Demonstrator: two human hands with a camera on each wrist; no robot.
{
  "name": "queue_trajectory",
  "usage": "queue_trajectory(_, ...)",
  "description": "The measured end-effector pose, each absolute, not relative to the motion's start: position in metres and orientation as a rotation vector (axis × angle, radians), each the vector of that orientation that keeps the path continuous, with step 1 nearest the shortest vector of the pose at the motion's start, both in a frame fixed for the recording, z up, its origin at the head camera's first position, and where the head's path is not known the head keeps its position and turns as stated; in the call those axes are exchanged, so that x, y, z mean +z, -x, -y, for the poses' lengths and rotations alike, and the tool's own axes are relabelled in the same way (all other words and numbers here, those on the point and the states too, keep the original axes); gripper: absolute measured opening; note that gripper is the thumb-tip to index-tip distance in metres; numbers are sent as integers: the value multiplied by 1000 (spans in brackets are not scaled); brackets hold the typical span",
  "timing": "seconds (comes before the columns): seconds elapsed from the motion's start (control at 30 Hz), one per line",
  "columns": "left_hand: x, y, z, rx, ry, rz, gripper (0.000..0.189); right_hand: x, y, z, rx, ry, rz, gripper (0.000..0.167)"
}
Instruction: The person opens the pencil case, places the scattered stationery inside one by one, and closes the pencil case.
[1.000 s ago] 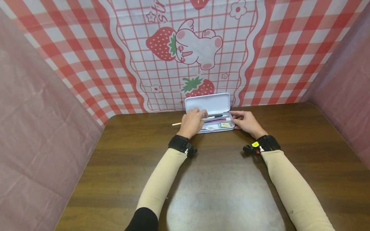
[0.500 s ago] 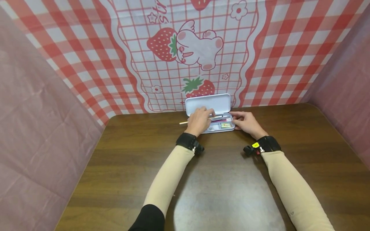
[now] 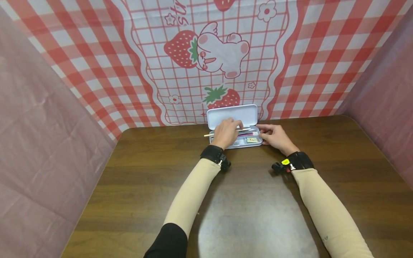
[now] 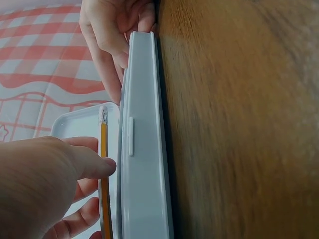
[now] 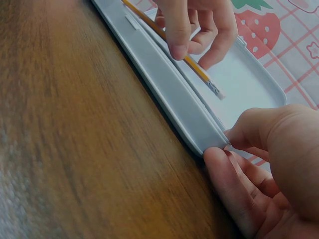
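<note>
Pencil case: we see a flat, rounded-corner pencil case [image 3: 237, 138] of smooth pale plastic or metal (we cannot tell which), lying at the far edge of the table, its lid [image 3: 232, 115] standing open against the backdrop.
Pencil: a slim yellow-orange pencil [image 5: 192, 62] with a pale end lies lengthwise over the open tray; in the head view one end sticks out past the case's left end.
Left hand: our left hand [image 3: 227, 132] hovers over the left half of the tray, its fingers [image 4: 94, 167] curled and pinching the pencil, thumb towards the front wall of the case.
Right hand: our right hand [image 3: 274, 137] is at the right end of the case, fingers [image 5: 234, 194] bent around the corner, thumb and forefinger gripping the end wall where it meets the table.
Contents: inside the tray lie several pens or pencils, dark and reddish, side by side along the back, and a small yellowish rectangular item towards the right front; the finer details are too small to tell.
Table: dark brown wood-grain table [image 3: 251, 200], smooth with a dull sheen in the middle.
Backdrop: a red-and-white checked cloth [image 3: 322, 53] printed with strawberries and a white rabbit.
Sleeves: beige sleeves and black wrist straps on both arms.
</note>
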State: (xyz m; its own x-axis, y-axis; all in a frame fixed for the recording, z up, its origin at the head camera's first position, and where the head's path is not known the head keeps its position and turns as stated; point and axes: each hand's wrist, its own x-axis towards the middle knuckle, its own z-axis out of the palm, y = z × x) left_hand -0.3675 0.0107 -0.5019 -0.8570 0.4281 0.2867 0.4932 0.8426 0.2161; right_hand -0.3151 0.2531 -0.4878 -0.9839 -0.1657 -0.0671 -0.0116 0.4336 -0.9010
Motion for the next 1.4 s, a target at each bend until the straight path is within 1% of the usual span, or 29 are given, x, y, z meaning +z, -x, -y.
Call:
queue_trajectory(0.3, -497, 370, -18, -445, 758, 2791, 28, -484, 314, -253, -1588, 174, -2559, 52)
queue_trajectory(0.47, -500, 373, -25, -427, 757, 2805, 29, -485, 314, -254, -1587, 172, -2562, 52)
queue_trajectory(1.07, -499, 367, -32, -458, 749, 2825, 30, -483, 310, -252, -1566, 175, -2577, 50)
queue_trajectory(1.4, -494, 359, -33, -535, 748, 2843, 27, -486, 314, -253, -1563, 180, -2564, 52)
